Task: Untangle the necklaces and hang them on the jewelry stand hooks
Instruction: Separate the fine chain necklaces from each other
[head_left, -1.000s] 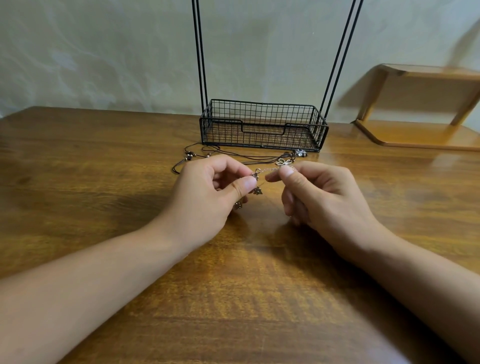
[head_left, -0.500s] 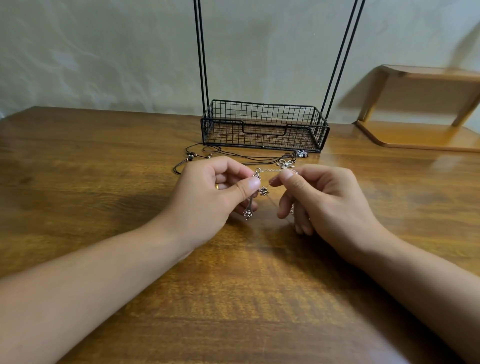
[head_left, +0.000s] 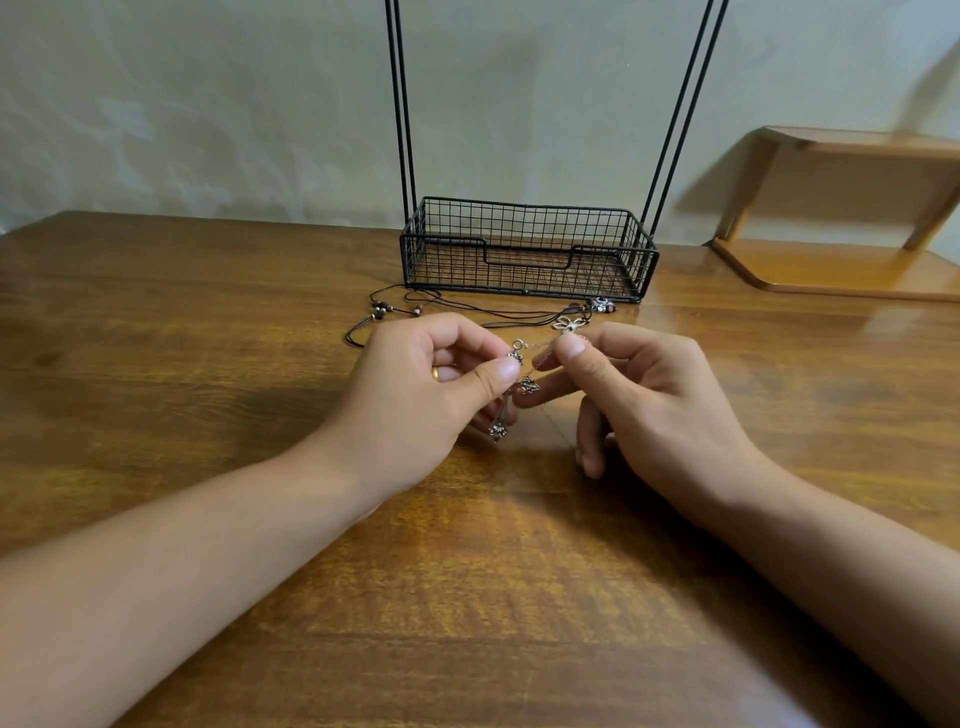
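Your left hand pinches a thin silver chain necklace between thumb and forefinger, other fingers curled in, a gold ring on one of them; your right hand pinches the same chain just beside it, thumb pressed to forefinger, lower fingers hanging down toward the table; both grips clamped on the chain, thumbs close together; small ornate metal charms dangle from it, one between the two thumbs, one lower under your left fingers; a round clasp ring shows just above your left thumb; the chain is fine and hard to follow past your right fingers.

Behind your hands, a dark cord necklace lies slack on the table in loose overlapping loops, small beads at its left end, a flat silver flower pendant just beyond your right thumb, and a small dark metal piece by the basket's front right corner.

The jewelry stand sits past the cords; black wire-mesh rectangular basket base, its floor bare; thin paired black rods rise from each end out of the top of view; hooks not in view.

Table is glossy brown wood with strong grain; a light wooden shelf stands at its far right against the pale wall.
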